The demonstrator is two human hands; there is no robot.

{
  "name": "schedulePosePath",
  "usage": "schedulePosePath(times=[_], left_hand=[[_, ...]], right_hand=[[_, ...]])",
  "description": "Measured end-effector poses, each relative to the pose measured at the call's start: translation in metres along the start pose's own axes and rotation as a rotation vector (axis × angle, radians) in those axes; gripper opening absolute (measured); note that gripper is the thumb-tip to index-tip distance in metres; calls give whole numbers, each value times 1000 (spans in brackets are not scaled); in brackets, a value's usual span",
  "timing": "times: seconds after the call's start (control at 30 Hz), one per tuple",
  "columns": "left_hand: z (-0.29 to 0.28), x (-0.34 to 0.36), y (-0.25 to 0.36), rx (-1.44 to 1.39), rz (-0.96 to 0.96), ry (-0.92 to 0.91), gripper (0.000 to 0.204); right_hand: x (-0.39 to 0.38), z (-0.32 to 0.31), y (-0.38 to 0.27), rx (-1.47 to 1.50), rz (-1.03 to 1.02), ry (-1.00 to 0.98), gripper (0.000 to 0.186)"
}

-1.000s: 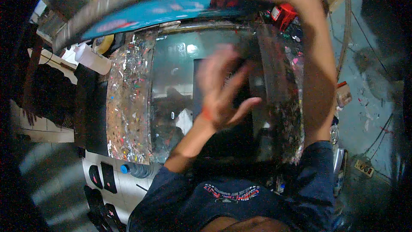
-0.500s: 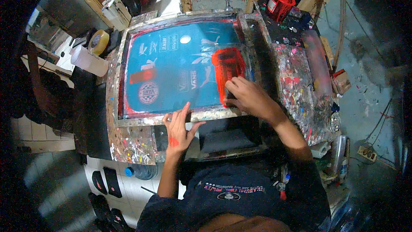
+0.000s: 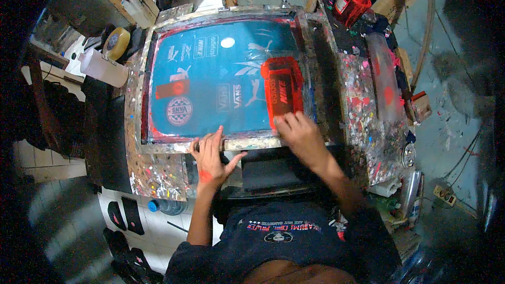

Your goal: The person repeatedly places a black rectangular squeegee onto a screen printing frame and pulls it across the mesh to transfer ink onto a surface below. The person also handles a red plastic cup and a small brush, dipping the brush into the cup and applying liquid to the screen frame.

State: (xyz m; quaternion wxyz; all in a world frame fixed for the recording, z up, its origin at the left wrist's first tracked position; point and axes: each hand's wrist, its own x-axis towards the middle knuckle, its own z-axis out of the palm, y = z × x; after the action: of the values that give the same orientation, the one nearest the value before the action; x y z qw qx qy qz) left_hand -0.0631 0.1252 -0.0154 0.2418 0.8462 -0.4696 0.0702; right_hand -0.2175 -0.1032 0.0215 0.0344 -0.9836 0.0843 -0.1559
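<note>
A wooden-framed printing screen (image 3: pixel 197 146) with blue mesh (image 3: pixel 205 73) lies before me, pale logo stencils showing in it. My left hand (image 3: pixel 210 158) rests at the frame's near edge, fingers spread and holding nothing. At the near right corner of the mesh, my right hand (image 3: pixel 301 135) is closed, its fingers curled down; whatever they grip is hidden beneath them. Wet red ink (image 3: pixel 295 76) rings a dark rectangular stencil patch just beyond that hand. A smaller red patch (image 3: pixel 172 89) marks the mesh's left side.
A red ink tub (image 3: pixel 351 5) stands at the far right of the paint-spattered bench (image 3: pixel 357 142). To the left are a white bottle (image 3: pixel 105 68) and a tape roll (image 3: pixel 117 43). A clear jug with a blue cap (image 3: pixel 171 206) sits below the bench's left end.
My right hand has drawn toward me, down to the frame's near edge, uncovering the logos in the red patch. My left hand stays at the frame; the whole view has shifted slightly.
</note>
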Motion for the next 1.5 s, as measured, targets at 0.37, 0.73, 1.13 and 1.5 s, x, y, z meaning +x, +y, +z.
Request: schedulePosePath(times=[0.37,0.73,1.13,1.5], left_hand=[[-100,76,25,53,144,223,87],[93,160,-2,17,156,51,75],[-6,106,-48,-186,-93,209,34],[74,111,-40,33,71,101,40]], right_hand=[[40,-96,4,-233,-19,246,86],[220,-267,83,-110,-63,272,95],[247,-269,89,-114,-32,260,100],[269,-262,128,-74,-146,249,96]])
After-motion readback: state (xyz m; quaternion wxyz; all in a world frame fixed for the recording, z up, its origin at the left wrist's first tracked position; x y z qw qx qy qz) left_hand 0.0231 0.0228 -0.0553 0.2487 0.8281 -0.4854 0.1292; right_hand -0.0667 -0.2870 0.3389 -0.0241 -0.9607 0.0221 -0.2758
